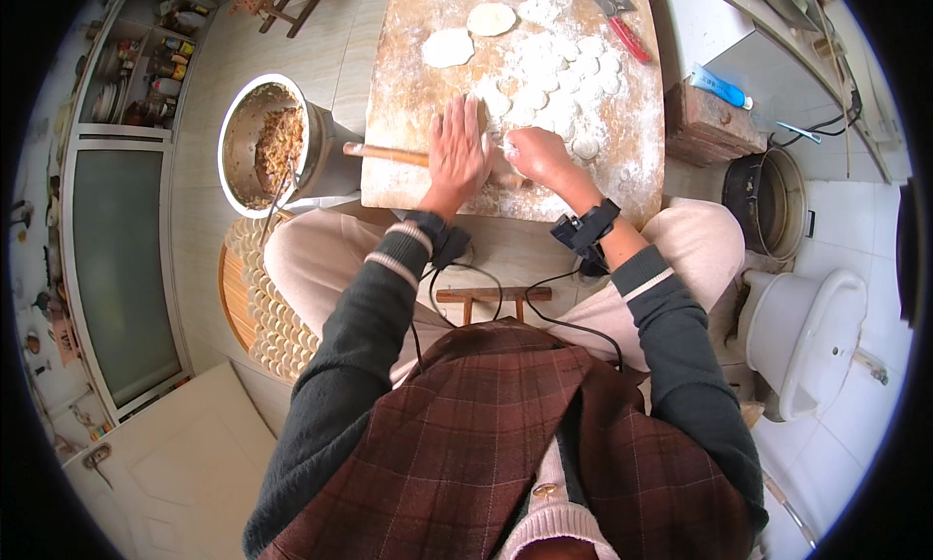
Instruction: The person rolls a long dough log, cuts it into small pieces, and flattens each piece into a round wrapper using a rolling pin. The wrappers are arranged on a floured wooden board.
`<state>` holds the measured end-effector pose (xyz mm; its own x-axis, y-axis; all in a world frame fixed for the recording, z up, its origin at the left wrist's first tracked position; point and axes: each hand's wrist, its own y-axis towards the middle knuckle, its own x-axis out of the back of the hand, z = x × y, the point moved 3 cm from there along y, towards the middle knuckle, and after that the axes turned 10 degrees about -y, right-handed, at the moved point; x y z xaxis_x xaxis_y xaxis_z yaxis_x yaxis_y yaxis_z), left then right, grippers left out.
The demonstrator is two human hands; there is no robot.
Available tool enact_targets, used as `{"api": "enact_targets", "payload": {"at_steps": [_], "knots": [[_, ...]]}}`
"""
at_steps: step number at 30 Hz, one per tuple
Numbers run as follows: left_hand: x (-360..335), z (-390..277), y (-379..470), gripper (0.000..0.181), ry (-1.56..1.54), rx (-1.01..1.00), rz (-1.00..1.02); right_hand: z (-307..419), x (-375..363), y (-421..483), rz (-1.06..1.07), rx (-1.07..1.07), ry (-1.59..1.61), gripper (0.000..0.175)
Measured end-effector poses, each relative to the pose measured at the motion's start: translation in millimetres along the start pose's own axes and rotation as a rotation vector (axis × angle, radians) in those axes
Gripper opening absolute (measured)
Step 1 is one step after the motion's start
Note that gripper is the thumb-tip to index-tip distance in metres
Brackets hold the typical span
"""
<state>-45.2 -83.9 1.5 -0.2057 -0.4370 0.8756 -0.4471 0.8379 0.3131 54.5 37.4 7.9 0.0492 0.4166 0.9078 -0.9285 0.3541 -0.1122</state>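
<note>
My left hand [459, 148] lies flat, fingers stretched out, over a wooden rolling pin [390, 154] on a floured wooden board [397, 108]. The pin's bare end sticks out to the left. Just right of it, my right hand [543, 152] is closed, with a bit of white dough [508, 148] showing at its fingertips. Most of that dough is hidden by my hands. Several floured dough pieces [539, 99] lie beyond my right hand. Two flat rolled wrappers, one white [447, 48] and one yellowish [490, 19], lie farther up the board.
A metal bowl [237, 134] of filling [279, 145] with a utensil stands left. Below it, a round tray [232, 298] bears rows of dumplings [280, 319]. A red-handled cleaver [628, 39] lies at the board's far right. A blue tube [718, 86] rests on bricks [718, 123]. Cables [536, 309] hang from my wrists.
</note>
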Motion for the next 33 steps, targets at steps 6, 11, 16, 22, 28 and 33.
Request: {"api": "enact_targets", "payload": {"at_steps": [6, 11, 16, 22, 28, 33], "knots": [[-6.6, 2.5, 17.7, 0.068, -0.038, 0.142, 0.038, 7.1, 9.0, -4.1, -0.193, 0.039, -0.016, 0.018], [12.0, -5.1, -33.4, 0.070, -0.008, 0.046, 0.135, -6.8, -0.8, 0.9, -0.087, -0.123, 0.146, 0.019], [-10.1, 2.5, 23.3, 0.070, -0.053, 0.083, 0.023, 6.3, 4.0, -3.0, -0.069, 0.032, -0.109, 0.014], [1.3, -4.3, -9.1, 0.067, -0.027, 0.109, 0.112, -2.0, 6.1, -3.7, -0.194, -0.027, 0.049, 0.016], [6.2, -3.7, -25.6, 0.069, 0.010, -0.026, 0.063, -4.6, -1.3, -0.7, 0.009, -0.080, 0.079, 0.019], [-16.6, 4.6, 35.5, 0.069, -0.040, 0.113, -0.024, 7.3, 7.0, -6.2, -0.223, 0.038, -0.146, 0.020]]}}
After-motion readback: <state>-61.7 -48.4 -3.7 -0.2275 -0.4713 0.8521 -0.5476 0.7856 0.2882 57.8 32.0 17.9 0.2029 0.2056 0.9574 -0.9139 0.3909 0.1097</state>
